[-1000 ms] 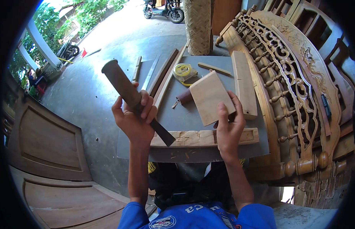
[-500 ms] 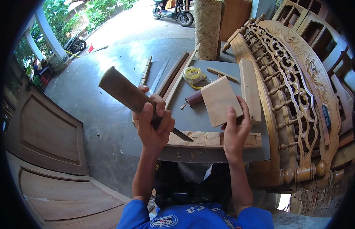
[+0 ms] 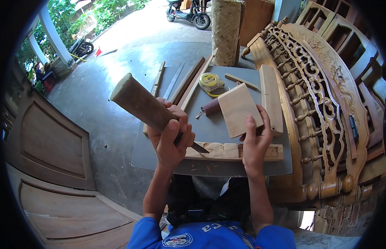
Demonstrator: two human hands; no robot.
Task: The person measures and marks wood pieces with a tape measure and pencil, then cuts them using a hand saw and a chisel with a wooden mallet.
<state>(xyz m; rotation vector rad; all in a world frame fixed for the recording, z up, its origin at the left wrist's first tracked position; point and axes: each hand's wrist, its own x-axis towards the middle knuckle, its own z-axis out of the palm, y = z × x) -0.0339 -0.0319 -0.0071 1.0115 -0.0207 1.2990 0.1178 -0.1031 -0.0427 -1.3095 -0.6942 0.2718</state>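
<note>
My left hand [image 3: 171,130] is wrapped round the thick wooden handle of a chisel [image 3: 139,101], held at a slant with its butt up to the left. The blade's tip rests at the top face of a pale wooden bar [image 3: 230,151], which has notches cut along it and lies near the table's front edge. In my right hand [image 3: 257,141] is a flat square wooden block [image 3: 239,111], thumb across its face and fingers at its edge and behind it. It is raised over the bar's right part, apart from the chisel.
On the grey table [image 3: 197,133] lie a yellow tape measure [image 3: 211,82], a dark red roll [image 3: 211,107], a saw blade [image 3: 174,80], wooden strips [image 3: 189,83] and a thick beam [image 3: 271,99]. A carved wooden railing [image 3: 309,103] leans close on the right; panelled doors [image 3: 52,145] are at left.
My left hand has shifted a little right, and the chisel's handle end has moved slightly right and down. The blade tip stays at the bar. My right hand with the block has barely moved.
</note>
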